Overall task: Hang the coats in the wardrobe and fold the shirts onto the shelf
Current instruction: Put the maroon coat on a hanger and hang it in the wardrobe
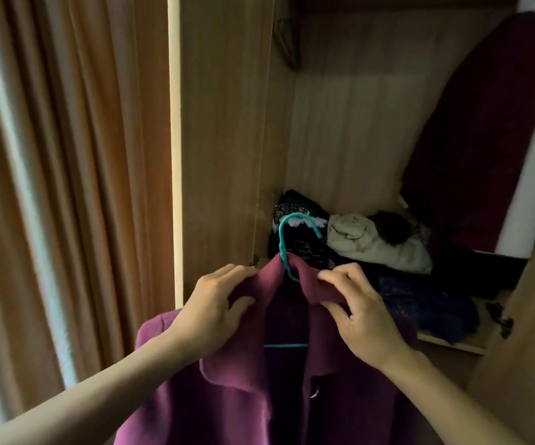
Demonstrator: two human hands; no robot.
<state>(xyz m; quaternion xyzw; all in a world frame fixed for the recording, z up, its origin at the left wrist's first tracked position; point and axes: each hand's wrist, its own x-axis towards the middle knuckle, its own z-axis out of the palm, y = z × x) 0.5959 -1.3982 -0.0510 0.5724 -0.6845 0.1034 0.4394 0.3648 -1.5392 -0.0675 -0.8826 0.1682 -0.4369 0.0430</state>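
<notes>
Gripping coat [240, 393] collar: left hand [214, 311], right hand [360, 316], arms outstretched.

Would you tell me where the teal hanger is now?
Head view, low centre: the teal hanger sits inside the maroon coat, between left hand and right hand, hook upward.

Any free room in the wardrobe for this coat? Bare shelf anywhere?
Free: the tall gap above the clothes pile, between the wardrobe's left wall and the hanging dark red garment. The shelf is crowded: only a thin bare strip at its front right, between the dark blue garment and the door hinge.
</notes>
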